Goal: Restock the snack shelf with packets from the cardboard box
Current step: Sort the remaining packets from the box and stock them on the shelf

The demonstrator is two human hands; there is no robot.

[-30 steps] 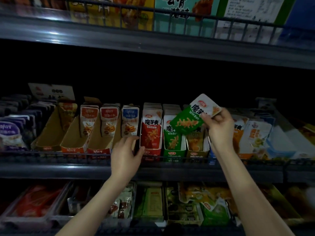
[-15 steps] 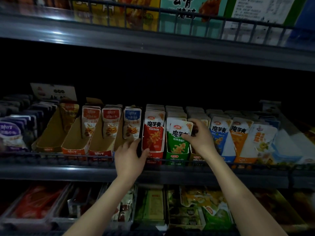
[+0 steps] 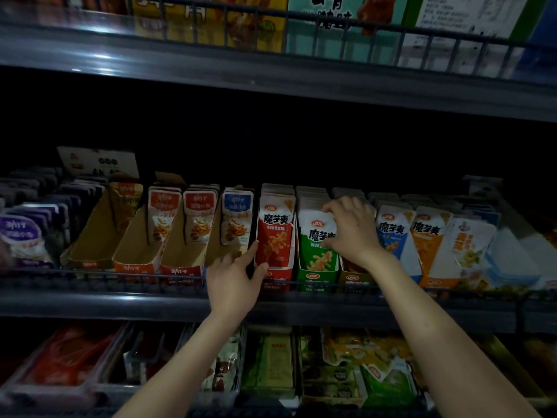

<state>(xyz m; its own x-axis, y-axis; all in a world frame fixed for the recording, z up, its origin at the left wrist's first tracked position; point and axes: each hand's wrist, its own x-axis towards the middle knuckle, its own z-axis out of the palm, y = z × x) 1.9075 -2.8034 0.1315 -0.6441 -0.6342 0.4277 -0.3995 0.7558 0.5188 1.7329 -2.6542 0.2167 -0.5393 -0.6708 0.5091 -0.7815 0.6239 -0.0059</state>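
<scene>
- Fingers (image 3: 340,205) of your right hand (image 3: 352,233) curl round the green-and-white foil packet (image 3: 316,254), likely seating it upright at the row's front.
- Straight-fingered, your left hand (image 3: 232,279) steadies the neighbouring red-and-white foil packet (image 3: 275,236).

Red-and-white packet (image 3: 275,233); green-and-white packet (image 3: 316,242); blue packet (image 3: 391,230); orange packet (image 3: 428,236); purple packets (image 3: 21,236) noted far left.

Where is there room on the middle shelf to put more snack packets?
The brown cardboard trays left of the red packets have bare floors in front; their packets stand only at the back. From the red packets rightward it is crowded: the green packets, blue packets and orange packets reach the front rail.
</scene>
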